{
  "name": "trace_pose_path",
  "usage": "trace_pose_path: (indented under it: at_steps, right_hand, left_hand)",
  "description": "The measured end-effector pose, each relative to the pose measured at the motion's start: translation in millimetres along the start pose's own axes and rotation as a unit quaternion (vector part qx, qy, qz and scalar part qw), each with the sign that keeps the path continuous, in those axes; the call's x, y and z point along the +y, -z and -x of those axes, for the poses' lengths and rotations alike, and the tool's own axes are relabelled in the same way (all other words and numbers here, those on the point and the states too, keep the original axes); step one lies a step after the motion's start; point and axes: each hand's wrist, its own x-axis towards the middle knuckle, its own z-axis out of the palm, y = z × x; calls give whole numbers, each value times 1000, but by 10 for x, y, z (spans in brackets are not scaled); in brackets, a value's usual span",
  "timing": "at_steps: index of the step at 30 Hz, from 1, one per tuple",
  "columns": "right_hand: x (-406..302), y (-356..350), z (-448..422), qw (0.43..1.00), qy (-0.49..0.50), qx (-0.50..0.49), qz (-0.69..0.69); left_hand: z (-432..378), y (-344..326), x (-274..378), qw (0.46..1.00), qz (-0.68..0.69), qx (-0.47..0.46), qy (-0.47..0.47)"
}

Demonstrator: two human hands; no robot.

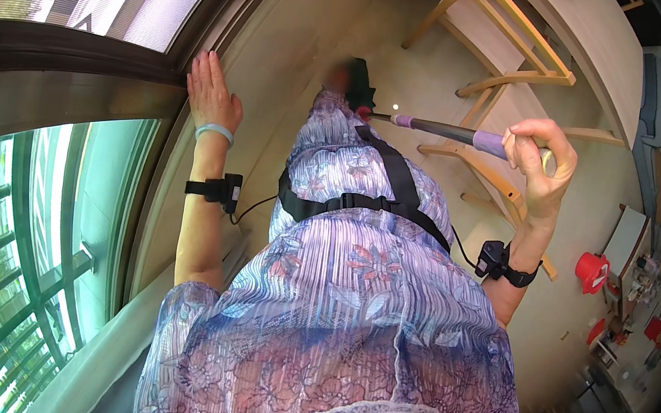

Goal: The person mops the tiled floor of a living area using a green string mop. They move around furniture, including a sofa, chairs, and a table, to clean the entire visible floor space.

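Note:
My right hand (540, 160) grips the upper end of a long pole (448, 132) with purple sleeves. The pole runs down to a red fitting (364, 112) beside a dark green thing (358, 84) near my feet, which I cannot make out well. My left hand (210, 91) lies flat, fingers together, with its fingertips against the brown window frame (176, 67); it holds nothing. A light blue bangle is on that wrist. Both forearms carry black strapped devices, and a black strap crosses my patterned dress.
Wooden chairs (513, 77) stand by a light table (605, 55) at the upper right. A red bucket (592, 272) is on the floor at the right, near a low table with clutter. Left are window panes and a pale curtain (108, 346).

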Motion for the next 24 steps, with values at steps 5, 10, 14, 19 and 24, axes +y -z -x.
trace_pose_path:
  at_steps: [5,10,14,19,24]
  right_hand:
    - [131,58,17,999,30,34,-12]
    - [150,20,237,999,23,48,10]
    - [-12,3,457,997,-4,70,34]
    - [-215,78,605,990,-46,132,32]
    - [-411,206,720,980,-79,177,41]
  left_hand:
    - [-21,-43,35,1000,-17,22,-4]
    - [-10,-31,102,999,-49,21,3]
    - [-23,-11,83,999,-42,16,-10]
    - [-45,81,71,998,-41,-38,-18]
    - [-97,152,150,995,-50,-89,8]
